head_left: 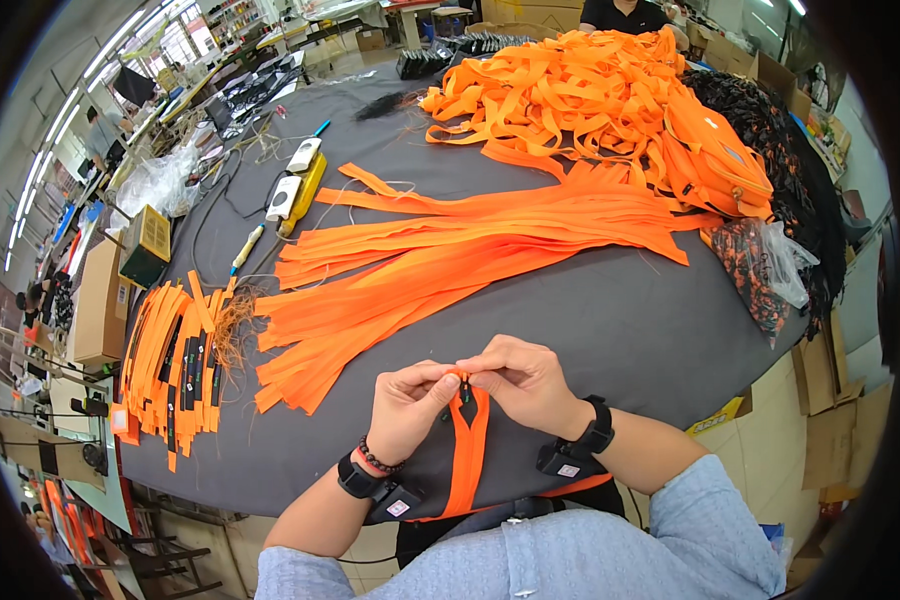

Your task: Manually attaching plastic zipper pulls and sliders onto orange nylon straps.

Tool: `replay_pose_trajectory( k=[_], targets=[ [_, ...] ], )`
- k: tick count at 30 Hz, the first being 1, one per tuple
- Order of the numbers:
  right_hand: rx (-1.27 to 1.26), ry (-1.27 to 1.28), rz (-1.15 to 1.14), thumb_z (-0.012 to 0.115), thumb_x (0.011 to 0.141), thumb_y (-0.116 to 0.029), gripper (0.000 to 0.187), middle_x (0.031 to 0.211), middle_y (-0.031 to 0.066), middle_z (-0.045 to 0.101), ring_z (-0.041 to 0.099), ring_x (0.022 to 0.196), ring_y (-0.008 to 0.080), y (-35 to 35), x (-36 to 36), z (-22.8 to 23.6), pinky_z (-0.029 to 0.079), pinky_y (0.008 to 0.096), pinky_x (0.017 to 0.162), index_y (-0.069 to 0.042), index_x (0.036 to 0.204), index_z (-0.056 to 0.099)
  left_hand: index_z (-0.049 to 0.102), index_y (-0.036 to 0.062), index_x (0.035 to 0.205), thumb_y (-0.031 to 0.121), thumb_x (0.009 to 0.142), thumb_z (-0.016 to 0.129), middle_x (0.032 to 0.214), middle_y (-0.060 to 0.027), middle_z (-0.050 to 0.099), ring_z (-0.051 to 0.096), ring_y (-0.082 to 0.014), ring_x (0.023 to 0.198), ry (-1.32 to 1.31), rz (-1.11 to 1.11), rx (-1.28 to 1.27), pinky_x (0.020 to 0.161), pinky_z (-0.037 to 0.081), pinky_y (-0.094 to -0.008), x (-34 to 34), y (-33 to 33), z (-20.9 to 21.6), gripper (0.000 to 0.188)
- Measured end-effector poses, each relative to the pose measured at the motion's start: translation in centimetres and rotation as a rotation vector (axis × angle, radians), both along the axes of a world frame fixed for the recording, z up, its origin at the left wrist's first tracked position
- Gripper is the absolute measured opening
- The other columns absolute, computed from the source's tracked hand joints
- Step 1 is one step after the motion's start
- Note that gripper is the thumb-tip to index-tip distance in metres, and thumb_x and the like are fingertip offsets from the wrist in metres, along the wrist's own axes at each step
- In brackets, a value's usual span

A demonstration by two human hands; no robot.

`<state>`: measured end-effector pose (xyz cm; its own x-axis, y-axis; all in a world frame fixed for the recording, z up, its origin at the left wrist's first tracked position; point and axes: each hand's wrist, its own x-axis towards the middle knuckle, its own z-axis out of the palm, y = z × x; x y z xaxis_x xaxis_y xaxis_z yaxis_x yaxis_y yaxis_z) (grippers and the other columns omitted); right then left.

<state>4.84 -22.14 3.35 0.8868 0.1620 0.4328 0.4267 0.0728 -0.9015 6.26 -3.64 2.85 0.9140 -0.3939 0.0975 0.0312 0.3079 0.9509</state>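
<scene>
A dark grey surface (610, 335) fills the middle of a busy workshop, with a tangled heap of orange straps (570, 95) toward its far right. Long orange strips (450, 245) lie fanned across the centre; short orange and black pieces (175, 360) are at the left. At the near side, the left hand (405, 405) and right hand (528, 382) meet, both pinching the top of a looped orange band (466, 470), which runs down to the surface's near edge. A small dark part (467, 396), perhaps a zip slider, shows just below the fingertips.

Apparently no legible text
</scene>
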Motion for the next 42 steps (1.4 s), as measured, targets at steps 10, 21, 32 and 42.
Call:
replay_pose_trajectory(
  k=[10,21,32,42],
  targets=[
    [0.051,0.068,0.064,0.064,0.088,-0.002,0.013,0.084,0.0038,0.06,0.057,0.074,0.0109,0.0,0.3,-0.5,0.048,0.0235,0.067,-0.003,0.1,0.066,0.068,-0.002,0.099,0.006,0.092,0.063,0.086,-0.0015,0.065,0.058,-0.0061,0.08,0.092,-0.03,-0.014,0.071,0.046,-0.0196,0.3,0.1,-0.5,0.012],
    [-0.069,-0.044,0.04,0.065,0.086,-0.002,0.018,0.086,0.0054,0.061,0.059,0.075,0.0132,-0.7,0.4,0.7,0.05,0.0255,0.071,-0.004,0.104,0.066,0.067,-0.0026,0.102,0.007,0.092,0.061,0.091,-0.0079,0.067,0.063,-0.0123,0.079,0.195,-0.094,-0.163,0.072,0.053,-0.0259,0.1,0.1,0.0,0.014],
    [0.063,0.0,0.061,0.062,0.088,0.002,0.01,0.089,0.0059,0.061,0.059,0.08,0.0128,0.0,0.0,-0.4,0.049,0.0235,0.07,-0.001,0.096,0.066,0.068,-0.0013,0.099,0.004,0.091,0.062,0.087,-0.0056,0.065,0.059,-0.0093,0.074,0.016,-0.013,-0.037,0.06,0.044,-0.0205,-0.2,-0.3,-0.9,0.011],
    [0.02,0.077,0.008,0.065,0.089,-0.01,0.011,0.084,0.0046,0.062,0.058,0.074,0.0109,-0.8,0.3,0.4,0.048,0.0243,0.07,-0.003,0.097,0.067,0.067,-0.0008,0.098,0.004,0.091,0.061,0.092,-0.0055,0.064,0.061,-0.0104,0.081,-0.032,-0.016,-0.056,0.076,0.049,-0.0228,0.2,-0.2,-0.3,0.01]
  ],
)
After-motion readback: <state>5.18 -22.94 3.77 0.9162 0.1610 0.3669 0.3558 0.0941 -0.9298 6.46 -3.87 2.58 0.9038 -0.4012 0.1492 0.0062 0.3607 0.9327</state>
